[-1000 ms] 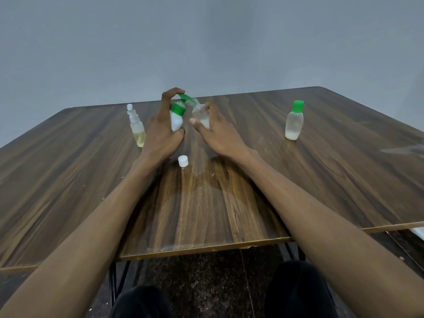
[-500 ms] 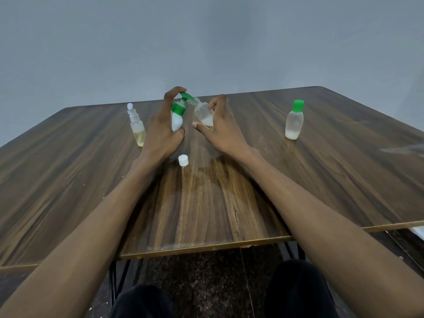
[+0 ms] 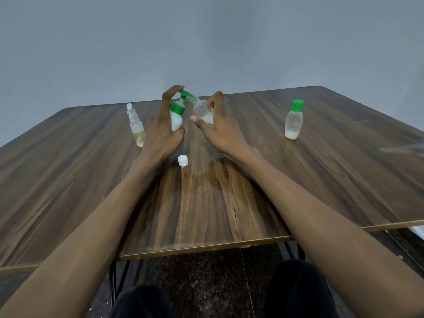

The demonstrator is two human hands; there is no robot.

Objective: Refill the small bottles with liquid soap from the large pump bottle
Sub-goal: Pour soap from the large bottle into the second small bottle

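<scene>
Head view. A wood-grain laminate table, dark brown with paler streaks and a glossy, reflective finish, stands against a plain grey wall; its near edge shows a light trim, and a dark speckled floor lies beneath. No brand, label or writing can be read on any container.

Centre: the left hand holds the pump bottle, an upright opaque white plastic body with a ribbed green collar and green pump head; its grip is closed round the body, thumb low on the near side, forefinger arched over and resting on the pump top. The right hand pinches the small open bottle, translucent plastic tilted with its threaded neck towards the green spout; whether spout and neck touch cannot be told. A little white liquid sits in its lower end.

On the table just nearer than the hands rests a white ribbed screw cap, apart from both. Just left of the left hand stands a clear spray bottle with a white nozzle, holding yellowish liquid. Well to the right stands a frosted small bottle with a green cap, upright, with white liquid at its base.
</scene>
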